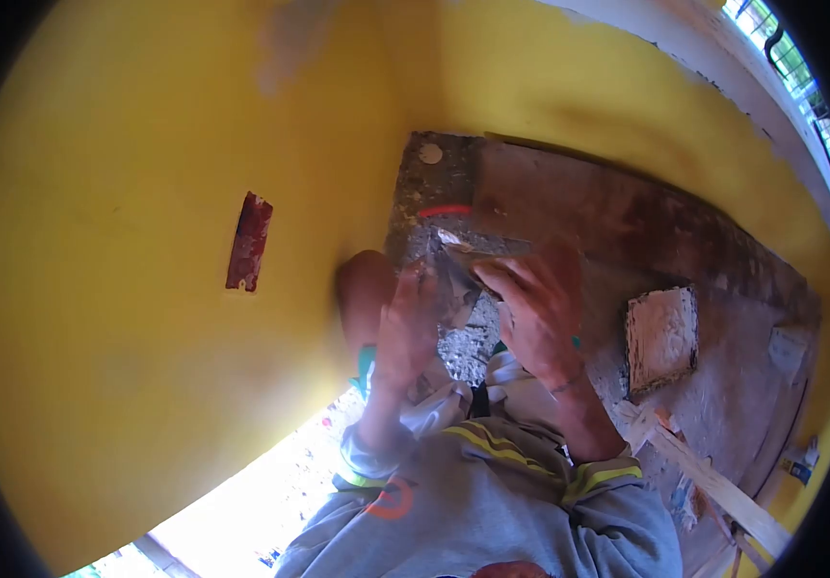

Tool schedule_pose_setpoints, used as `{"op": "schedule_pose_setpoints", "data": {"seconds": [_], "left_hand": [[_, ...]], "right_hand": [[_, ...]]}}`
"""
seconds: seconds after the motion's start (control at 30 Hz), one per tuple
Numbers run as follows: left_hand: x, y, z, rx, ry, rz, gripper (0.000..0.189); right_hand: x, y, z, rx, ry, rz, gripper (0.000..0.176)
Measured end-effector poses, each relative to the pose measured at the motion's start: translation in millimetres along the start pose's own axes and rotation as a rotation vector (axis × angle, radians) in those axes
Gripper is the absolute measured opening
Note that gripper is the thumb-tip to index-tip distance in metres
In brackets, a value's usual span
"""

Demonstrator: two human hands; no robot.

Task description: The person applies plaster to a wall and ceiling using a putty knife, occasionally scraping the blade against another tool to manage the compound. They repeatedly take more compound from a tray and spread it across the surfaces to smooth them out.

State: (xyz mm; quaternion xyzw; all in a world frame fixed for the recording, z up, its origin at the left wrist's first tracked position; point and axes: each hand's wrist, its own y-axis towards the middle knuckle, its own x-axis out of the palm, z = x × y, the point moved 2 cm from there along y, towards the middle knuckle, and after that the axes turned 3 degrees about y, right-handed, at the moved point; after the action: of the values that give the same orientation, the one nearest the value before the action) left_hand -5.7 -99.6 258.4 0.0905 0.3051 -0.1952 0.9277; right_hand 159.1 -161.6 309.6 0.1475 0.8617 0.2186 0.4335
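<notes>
My right hand (535, 313) is closed, fingers curled round a flat, thin-edged tool (492, 255) that looks like a scraper or trowel blade. My left hand (410, 323) is beside it, fingers pointing toward the same spot and smeared by motion. I cannot make out whether the left fingers hold anything. Between the hands, below the tool, lies rough grey speckled material (468, 342). Just beyond them, a thin red curved strip (445, 210) rests on the rough floor. My bent knee (365, 294) shows behind the left hand.
A yellow wall (126, 260) rises on my left, with a reddish rectangular recess (248, 241) in it. A square, white-crusted piece (662, 337) lies to the right on the brown, dusty floor (569, 197). Wooden lengths (713, 482) stand at lower right, near a small blue-labelled container (799, 469).
</notes>
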Motion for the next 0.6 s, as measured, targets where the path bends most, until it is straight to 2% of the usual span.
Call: {"op": "schedule_pose_setpoints", "data": {"seconds": [0.03,0.1,0.13,0.2,0.23,0.3,0.4,0.43,0.47,0.5,0.53,0.6], "left_hand": [[2,-2,0,-0.009,0.095,0.002,0.041],[7,-6,-8,0.197,0.481,0.129,0.046],[16,-5,-35,0.422,0.76,0.26,0.049],[20,1,-68,0.565,0.729,0.334,0.051],[16,5,-84,0.461,0.443,0.248,0.051],[10,11,-82,0.405,0.304,0.165,0.052],[-5,13,-70,0.566,0.628,0.2,0.052],[-9,17,-67,0.624,0.685,0.173,0.049],[-10,19,-64,0.68,0.746,0.143,0.046],[-10,13,-53,0.782,0.696,0.21,0.05],[-9,10,-48,0.756,0.683,0.18,0.043],[-9,2,-46,0.692,0.651,0.139,0.034]], "right_hand": [[2,-4,3,0.019,0.027,-0.056,0.038],[2,-14,12,0.061,0.079,-0.158,0.04],[-3,-18,21,0.142,0.185,-0.183,0.038],[-21,-30,45,0.318,0.372,-0.203,0.033],[-30,-37,65,0.485,0.666,-0.038,0.032],[-49,-44,103,0.744,1.282,0.328,0.03],[-87,-21,108,0.399,1.651,0.713,0.033],[-98,-19,113,0.413,1.59,0.799,0.032],[-106,-19,122,0.452,1.374,0.837,0.03],[-114,-20,127,0.495,1.155,0.863,0.028],[-121,-20,129,0.535,0.935,0.876,0.026],[-133,-5,117,0.38,0.586,0.929,0.023]]}}
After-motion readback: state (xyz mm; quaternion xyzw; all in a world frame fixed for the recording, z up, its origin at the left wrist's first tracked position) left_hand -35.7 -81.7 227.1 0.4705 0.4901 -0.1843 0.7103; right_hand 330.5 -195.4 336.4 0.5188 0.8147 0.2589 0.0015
